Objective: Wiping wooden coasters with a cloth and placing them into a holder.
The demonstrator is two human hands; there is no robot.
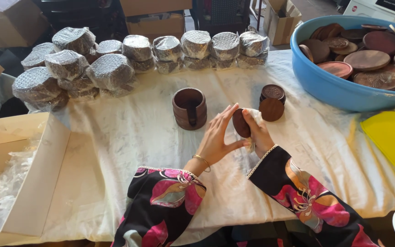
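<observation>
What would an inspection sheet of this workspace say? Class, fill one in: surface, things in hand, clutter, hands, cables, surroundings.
Surface: table under a pale, wrinkled cloth.
Things in hand: dark round wooden disc held upright, with a white cloth against it.
Clutter: brown wooden holder; two more discs; wrapped round stacks along the far edge; blue basin of wooden discs; yellow tray; open cardboard box with clear plastic.
Hands: left hand pinches the disc's edge; right hand presses the cloth on it.
Cables: nothing seen.
Surroundings: cardboard boxes behind the table.
</observation>
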